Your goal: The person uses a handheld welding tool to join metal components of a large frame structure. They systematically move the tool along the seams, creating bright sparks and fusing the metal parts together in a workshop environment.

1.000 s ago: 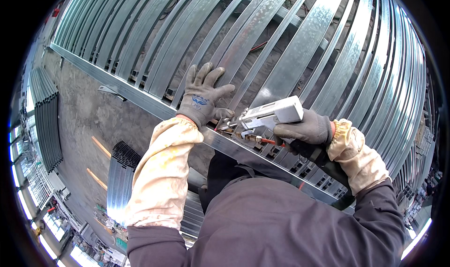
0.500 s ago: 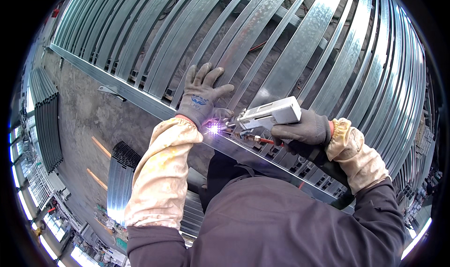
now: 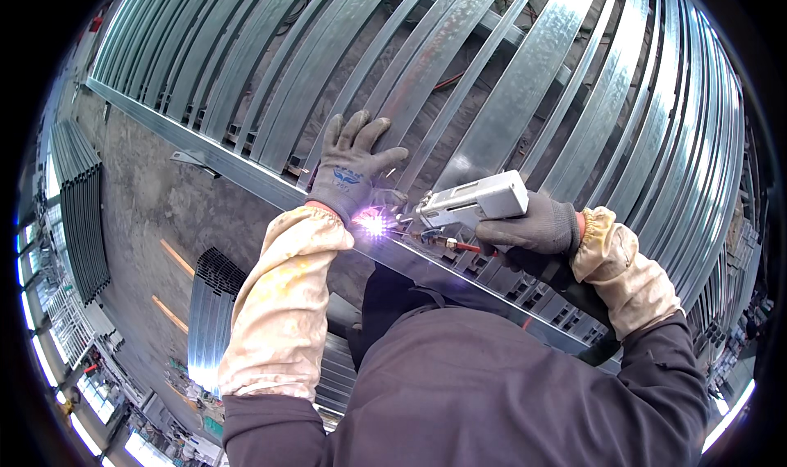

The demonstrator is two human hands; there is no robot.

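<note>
My left hand [image 3: 351, 165], in a grey work glove, lies with its fingers spread over the metal frame, close above the near rail [image 3: 246, 169]. My right hand [image 3: 537, 225], gloved likewise, is wrapped around the grip of a silver welding gun [image 3: 475, 202]. The gun's nozzle points left toward a bright purple-white weld spot [image 3: 374, 224] on the rail, just below my left palm. A thin brass-and-red line [image 3: 459, 245] runs under the gun. Glare hides the joint itself.
Long galvanized bars [image 3: 320, 82] stretch away from the rail, with gaps between them. On the floor to the left are a bundle of dark profiles [image 3: 79, 209], a stack of metal tubes [image 3: 209, 324], wooden strips [image 3: 176, 256] and a small metal bracket [image 3: 195, 162].
The glow at the weld spot is larger and brighter, with its light spreading onto the left cuff. Both hands and the welding gun stay almost exactly in place.
</note>
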